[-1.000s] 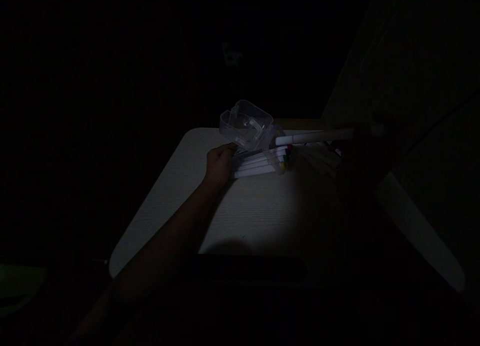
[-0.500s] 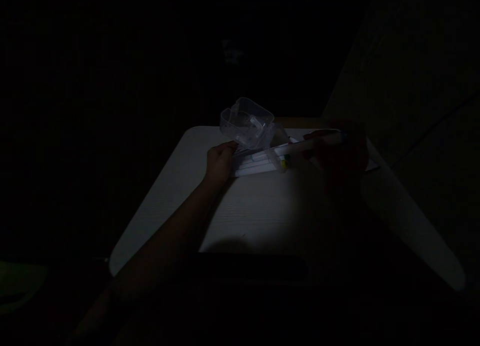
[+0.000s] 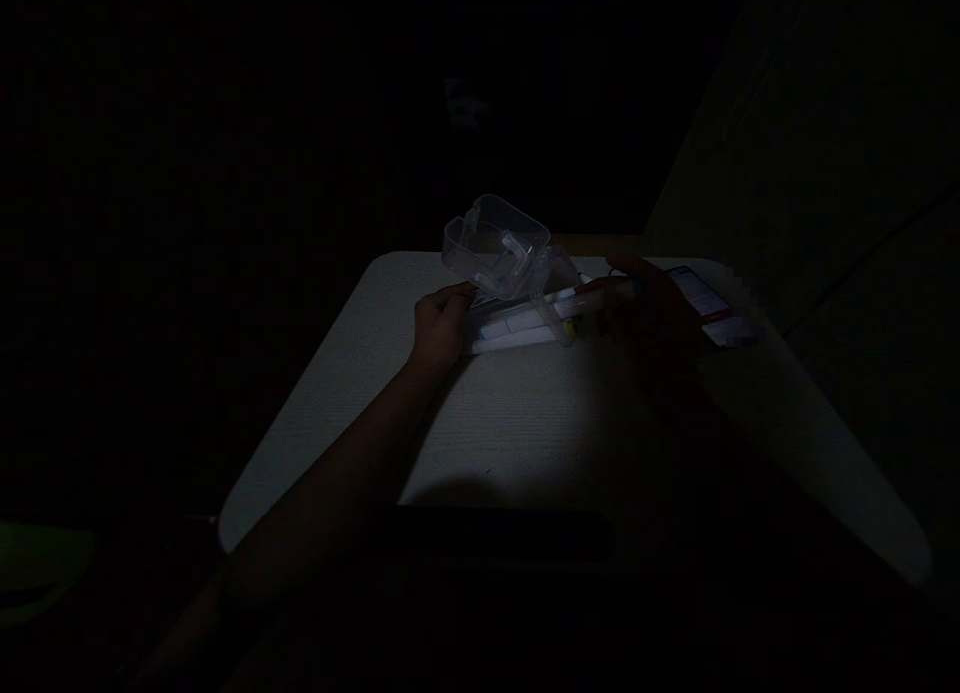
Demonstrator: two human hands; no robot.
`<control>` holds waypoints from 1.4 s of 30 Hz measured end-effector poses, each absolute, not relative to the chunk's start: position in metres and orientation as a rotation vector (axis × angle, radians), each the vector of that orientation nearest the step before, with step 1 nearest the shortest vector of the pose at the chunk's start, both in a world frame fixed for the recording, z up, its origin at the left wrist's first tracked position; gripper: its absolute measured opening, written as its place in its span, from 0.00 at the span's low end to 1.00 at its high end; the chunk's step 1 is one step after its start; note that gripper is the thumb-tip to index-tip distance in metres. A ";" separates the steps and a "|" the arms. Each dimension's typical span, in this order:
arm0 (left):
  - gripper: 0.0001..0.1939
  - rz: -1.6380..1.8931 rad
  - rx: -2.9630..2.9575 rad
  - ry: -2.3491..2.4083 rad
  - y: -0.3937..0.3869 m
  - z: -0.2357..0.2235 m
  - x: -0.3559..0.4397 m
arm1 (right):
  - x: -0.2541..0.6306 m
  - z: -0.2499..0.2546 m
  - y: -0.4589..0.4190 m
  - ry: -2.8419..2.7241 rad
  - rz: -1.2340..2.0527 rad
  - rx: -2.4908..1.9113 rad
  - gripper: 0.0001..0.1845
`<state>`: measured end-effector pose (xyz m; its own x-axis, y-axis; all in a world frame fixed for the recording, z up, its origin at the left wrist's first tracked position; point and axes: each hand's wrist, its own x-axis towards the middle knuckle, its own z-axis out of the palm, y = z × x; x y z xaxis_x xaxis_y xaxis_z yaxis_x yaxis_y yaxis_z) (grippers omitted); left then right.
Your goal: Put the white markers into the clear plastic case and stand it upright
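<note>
The scene is very dark. My left hand (image 3: 439, 325) rests curled against the left end of a clear plastic case (image 3: 517, 323) that holds several white markers with coloured caps. The case's clear lid (image 3: 495, 245) stands open behind it. My right hand (image 3: 652, 318), deep in shadow, grips a white marker (image 3: 592, 291) and holds it low over the right end of the case, its tip pointing left among the other markers.
Everything lies on a pale table (image 3: 510, 423) with rounded corners. A phone or card with a lit face (image 3: 709, 303) lies to the right of my right hand. The surroundings are black.
My right hand has come left and down with the white marker, from well right of the case to its right end. My left hand has stayed on the case.
</note>
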<state>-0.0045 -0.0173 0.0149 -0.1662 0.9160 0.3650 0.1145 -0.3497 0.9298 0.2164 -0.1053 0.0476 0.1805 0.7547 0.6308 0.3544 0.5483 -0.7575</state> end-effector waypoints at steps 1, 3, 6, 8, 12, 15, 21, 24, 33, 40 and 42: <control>0.12 1.580 1.449 1.218 -0.018 0.015 -0.005 | 0.214 0.047 -0.107 -1.424 0.389 -0.999 0.21; 0.12 1.570 1.458 1.228 -0.019 0.016 -0.005 | 0.209 0.047 -0.109 -1.421 0.457 -0.948 0.20; 0.13 1.554 1.467 1.238 -0.020 0.019 -0.004 | 0.206 0.048 -0.111 -1.417 0.509 -0.937 0.21; 0.13 1.549 1.473 1.237 -0.020 0.019 -0.004 | 0.208 0.048 -0.110 -1.441 0.523 -0.942 0.22; 0.11 1.554 1.476 1.252 -0.019 0.018 -0.005 | 0.215 0.045 -0.106 -1.543 0.580 -0.956 0.24; 0.12 1.562 1.469 1.240 -0.019 0.017 -0.005 | 0.216 0.043 -0.105 -1.593 0.588 -0.969 0.25; 0.12 1.556 1.457 1.215 -0.018 0.015 -0.004 | 0.215 0.044 -0.105 -1.641 0.639 -0.923 0.25; 0.12 1.567 1.467 1.208 -0.018 0.017 -0.004 | 0.214 0.044 -0.105 -1.598 0.629 -0.924 0.24; 0.13 1.549 1.501 1.204 -0.019 0.018 -0.005 | 0.224 0.048 -0.102 -1.449 0.390 -1.015 0.17; 0.13 1.533 1.515 1.238 -0.019 0.018 -0.005 | 0.282 0.032 -0.059 -1.511 0.079 -1.631 0.16; 0.13 1.537 1.505 1.234 -0.019 0.018 -0.005 | 0.289 0.030 -0.053 -1.703 0.082 -1.895 0.18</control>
<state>-0.0049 -0.0189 0.0176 -0.1303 0.9210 0.3671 0.1596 -0.3459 0.9246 0.2893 -0.0527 0.0297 0.1819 0.9265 0.3295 0.8906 -0.0132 -0.4546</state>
